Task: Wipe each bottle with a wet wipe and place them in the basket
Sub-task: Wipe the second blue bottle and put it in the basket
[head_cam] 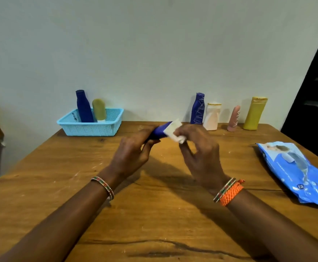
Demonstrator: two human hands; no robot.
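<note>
A wide brown wooden table [154, 214] fills the lower part of the view and stands against a pale wall [154, 44]. At the right edge of the table lies a flat blue plastic pack of wet wipes [294, 173]. At the back left stands a light blue perforated plastic basket [90, 127], and inside it are an upright dark blue bottle [83, 107] and an olive-yellow bottle [99, 110]. At the back right, four bottles stand in a row near the wall: a blue one with white scribbles [197, 108], a white one [212, 117], a small pink one [234, 119] and a tall yellow one [254, 113]. Above the middle of the table, the left hand [133, 150] has its fingers curled around a small dark blue bottle [159, 132], which is tilted. The right hand [199, 148] pinches a white wet wipe [173, 130] against the upper end of this bottle.
</note>
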